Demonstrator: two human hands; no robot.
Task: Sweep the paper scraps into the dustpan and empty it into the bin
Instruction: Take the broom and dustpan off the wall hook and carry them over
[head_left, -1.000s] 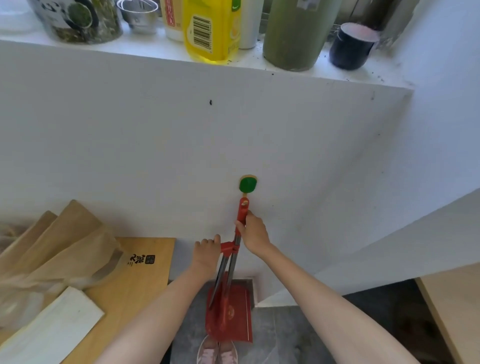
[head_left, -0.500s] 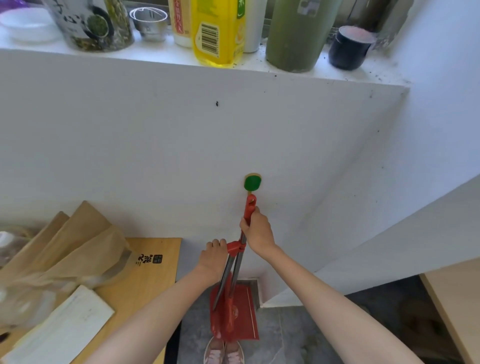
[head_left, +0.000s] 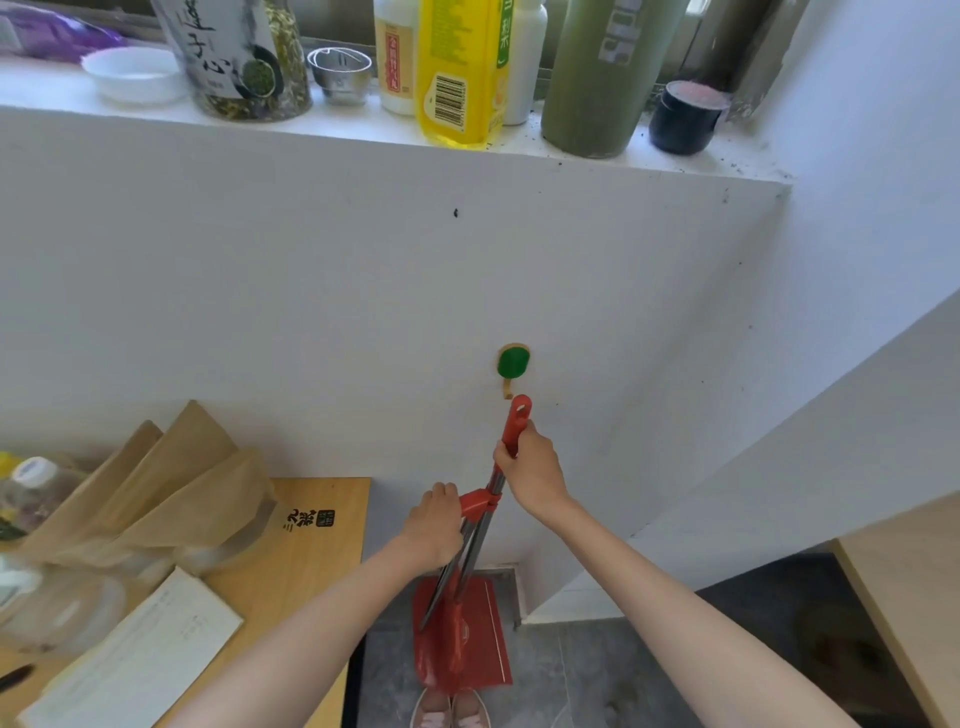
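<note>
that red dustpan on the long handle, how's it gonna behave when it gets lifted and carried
The red dustpan looks like thin plastic, so probably light. Its pan hangs far below the right hand gripping the handle top, so it may swing. The left hand at the red clip likely steadies that. The metal shafts look stiff.

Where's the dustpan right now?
The red dustpan hangs low at the centre of the head view, just above the floor by the white wall, between the wooden table and the corner, its long handle held by both hands.
</note>
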